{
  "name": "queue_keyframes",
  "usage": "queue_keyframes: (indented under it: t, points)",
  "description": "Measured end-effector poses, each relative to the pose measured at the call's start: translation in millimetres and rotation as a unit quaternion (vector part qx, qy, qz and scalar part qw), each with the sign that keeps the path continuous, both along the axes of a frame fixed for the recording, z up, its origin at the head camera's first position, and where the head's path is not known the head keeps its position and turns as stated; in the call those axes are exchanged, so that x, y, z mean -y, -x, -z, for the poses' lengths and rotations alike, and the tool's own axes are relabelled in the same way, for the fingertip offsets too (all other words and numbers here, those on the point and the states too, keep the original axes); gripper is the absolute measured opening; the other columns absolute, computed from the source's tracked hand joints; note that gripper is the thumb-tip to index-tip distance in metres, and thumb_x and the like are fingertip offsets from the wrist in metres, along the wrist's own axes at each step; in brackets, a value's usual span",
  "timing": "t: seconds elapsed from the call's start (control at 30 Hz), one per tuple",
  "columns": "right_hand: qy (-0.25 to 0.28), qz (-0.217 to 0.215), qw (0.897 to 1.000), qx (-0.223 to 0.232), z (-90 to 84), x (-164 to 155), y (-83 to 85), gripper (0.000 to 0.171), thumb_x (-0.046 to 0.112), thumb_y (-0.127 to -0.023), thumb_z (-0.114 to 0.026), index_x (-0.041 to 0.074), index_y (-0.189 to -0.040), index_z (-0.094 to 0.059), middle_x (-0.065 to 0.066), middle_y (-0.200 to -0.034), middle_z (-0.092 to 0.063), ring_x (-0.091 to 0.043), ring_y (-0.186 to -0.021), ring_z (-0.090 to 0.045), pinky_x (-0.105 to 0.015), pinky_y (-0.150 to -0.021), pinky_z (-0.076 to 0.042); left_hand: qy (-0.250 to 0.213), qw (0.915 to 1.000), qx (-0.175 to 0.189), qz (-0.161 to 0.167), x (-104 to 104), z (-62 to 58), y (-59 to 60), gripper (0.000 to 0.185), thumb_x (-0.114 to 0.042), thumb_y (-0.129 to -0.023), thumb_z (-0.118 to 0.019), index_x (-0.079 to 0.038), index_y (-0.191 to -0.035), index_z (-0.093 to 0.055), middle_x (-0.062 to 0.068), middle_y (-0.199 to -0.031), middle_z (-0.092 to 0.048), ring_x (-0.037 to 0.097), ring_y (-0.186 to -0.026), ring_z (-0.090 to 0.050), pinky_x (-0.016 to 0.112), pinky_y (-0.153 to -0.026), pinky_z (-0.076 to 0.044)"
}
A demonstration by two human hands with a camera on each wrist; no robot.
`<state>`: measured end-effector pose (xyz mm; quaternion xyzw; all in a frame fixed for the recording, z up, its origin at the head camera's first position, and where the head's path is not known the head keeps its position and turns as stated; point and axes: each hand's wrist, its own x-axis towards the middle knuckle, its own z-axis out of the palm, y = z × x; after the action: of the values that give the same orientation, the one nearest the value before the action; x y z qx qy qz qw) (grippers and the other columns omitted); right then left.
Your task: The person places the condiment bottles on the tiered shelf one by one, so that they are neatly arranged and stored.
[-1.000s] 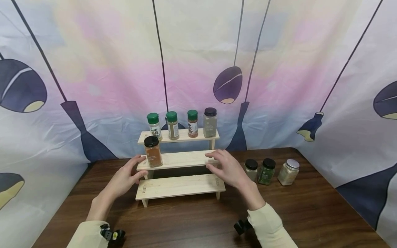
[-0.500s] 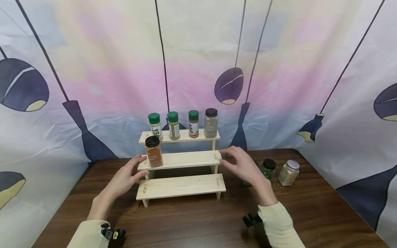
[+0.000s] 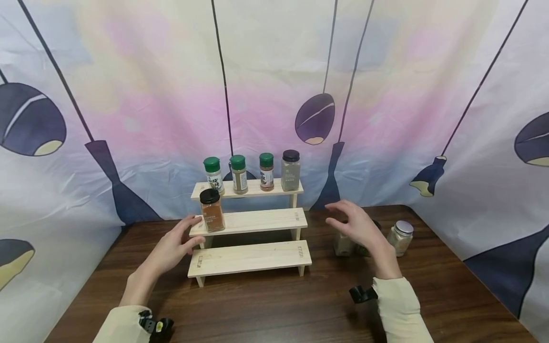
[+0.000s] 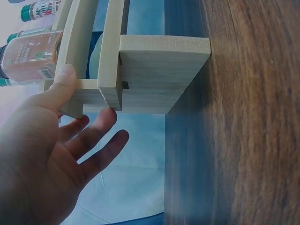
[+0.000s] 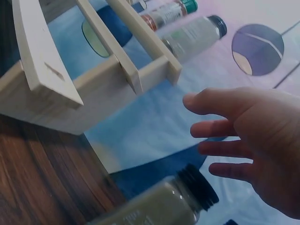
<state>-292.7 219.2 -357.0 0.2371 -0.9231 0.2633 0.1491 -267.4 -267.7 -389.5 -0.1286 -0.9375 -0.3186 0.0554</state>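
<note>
Nearest us, two cream sleeves, each with a black clip-like camera mount at the wrist, reach out over a dark wood-grain table [image 3: 266,305]. The left hand [image 3: 173,248] lies palm inward at the left end of a three-step rack [image 3: 253,257] of pale, unfinished wood. Its thumb rests on the end of the middle step, its fingers are spread and relaxed, and it grips nothing. The left wrist view shows what the head view hides: the thumb tip pressed to the step's end grain and the fingers loose beside the side board.

The right hand [image 3: 358,227] hovers off the rack's right end, palm down, fingers straight and fanned wide, holding nothing. It hangs just above a glass jar with a black lid [image 5: 164,201] standing on the table. From the head view that jar is mostly covered by the hand. The right wrist view shows its ribbed black cap and pale contents clearly.

Just right of the hand stands a squat jar with a pale metal lid [image 3: 399,237], filled with off-white powder.

On the middle step, at its left end near the thumb, stands a black-capped jar of orange-brown spice [image 3: 211,209]. Farther back, the top step carries three green-capped shakers [image 3: 238,173] and one taller grey black-capped bottle [image 3: 290,169]. Behind hangs a pastel cloth backdrop [image 3: 386,95] printed with dark lamp shapes.
</note>
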Motion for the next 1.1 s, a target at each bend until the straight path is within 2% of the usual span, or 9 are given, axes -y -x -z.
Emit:
queue_keyframes:
  t: [0.27,0.57,0.83,1.1]
  points:
    - [0.002,-0.001,0.999,0.037,7.2,-17,4.6,0.043,0.034,-0.096,-0.067,0.011,-0.132,-0.063,-0.012,-0.127,-0.062,-0.035,-0.118,-0.060,-0.054,-0.096,-0.049,-0.001,1.0000,0.001,-0.001,0,0.8,-0.1,0.075,-0.052,-0.096,-0.059,-0.013,-0.155,-0.033,0.020,-0.163,-0.020,0.010,-0.072,-0.067,0.049,-0.081,-0.054]
    - [0.007,-0.001,0.997,0.072,7.8,-41,0.6,0.046,0.037,-0.095,-0.069,0.013,-0.134,-0.062,-0.013,-0.133,-0.060,-0.035,-0.124,-0.057,-0.055,-0.099,-0.048,-0.005,1.0000,-0.004,0.001,-1,-1.2,0.2,0.073,-0.050,-0.096,-0.060,-0.014,-0.155,-0.034,0.020,-0.163,-0.021,0.010,-0.072,-0.067,0.047,-0.080,-0.054]
    - [0.008,-0.015,0.995,0.101,8.5,-48,-2.3,0.047,0.034,-0.091,-0.073,0.013,-0.131,-0.063,-0.010,-0.128,-0.062,-0.031,-0.115,-0.060,-0.053,-0.094,-0.050,-0.008,1.0000,0.002,0.002,-1,0.8,0.5,0.072,-0.045,-0.097,-0.061,-0.012,-0.155,-0.033,0.021,-0.163,-0.020,0.011,-0.074,-0.068,0.045,-0.077,-0.055]
    - [-0.013,-0.005,0.992,0.129,8.9,-52,0.1,0.050,0.031,-0.088,-0.076,0.012,-0.133,-0.062,-0.013,-0.131,-0.061,-0.028,-0.109,-0.060,-0.046,-0.087,-0.051,-0.005,1.0000,0.000,-0.001,-1,0.9,0.9,0.071,-0.045,-0.098,-0.060,-0.013,-0.154,-0.034,0.021,-0.163,-0.020,0.010,-0.072,-0.067,0.046,-0.079,-0.055]
